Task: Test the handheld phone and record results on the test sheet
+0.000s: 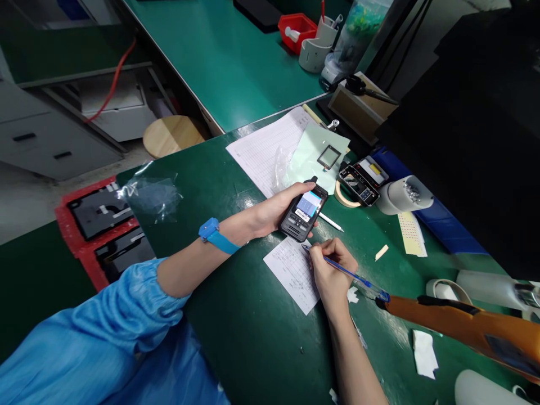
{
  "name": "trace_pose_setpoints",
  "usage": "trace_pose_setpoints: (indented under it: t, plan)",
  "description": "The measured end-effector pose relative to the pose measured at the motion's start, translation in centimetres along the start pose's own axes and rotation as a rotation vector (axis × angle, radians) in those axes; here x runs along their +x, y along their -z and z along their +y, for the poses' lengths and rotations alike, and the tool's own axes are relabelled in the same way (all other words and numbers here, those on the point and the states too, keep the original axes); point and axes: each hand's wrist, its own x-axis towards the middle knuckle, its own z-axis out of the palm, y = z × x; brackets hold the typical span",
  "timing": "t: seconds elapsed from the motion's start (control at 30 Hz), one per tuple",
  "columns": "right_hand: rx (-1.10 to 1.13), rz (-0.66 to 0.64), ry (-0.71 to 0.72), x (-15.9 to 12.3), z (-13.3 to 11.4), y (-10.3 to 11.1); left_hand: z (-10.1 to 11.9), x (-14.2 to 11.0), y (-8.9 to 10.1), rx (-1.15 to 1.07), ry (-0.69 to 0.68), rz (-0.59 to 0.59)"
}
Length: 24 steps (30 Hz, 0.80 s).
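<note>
One handset (304, 211) gripped by left fingers (302, 189), right fingers (336, 248) pinching pen (359, 279) over paper (291, 271)

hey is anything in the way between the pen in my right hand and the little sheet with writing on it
Nothing visible: the pen in your right hand has its tip over the upper part of the sheet. The handheld device in your left hand is close by, near the sheet's top edge, but not between them.
</note>
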Motion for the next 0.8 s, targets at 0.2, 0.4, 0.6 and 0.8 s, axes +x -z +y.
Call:
trace_pose_setpoints:
  t: [0.2, 0.4, 0.6, 0.8]
  plan:
    - [0.004, 0.023, 0.008, -0.06, 0.02, -0.07, 0.17, -0.06, -0.16, 0.012, -0.002, 0.004]
    - [-0.003, 0.025, -0.013, -0.07, 0.08, -0.01, 0.15, -0.04, -0.26, 0.018, -0.016, 0.022]
    - [0.072, 0.061, -0.038, -0.14, 0.01, -0.07, 0.10, -0.16, -0.28, 0.033, -0.007, 0.023]
    - [0.091, 0.041, -0.054, -0.35, -0.16, -0.03, -0.01, -0.06, -0.08, 0.027, -0.015, 0.012]
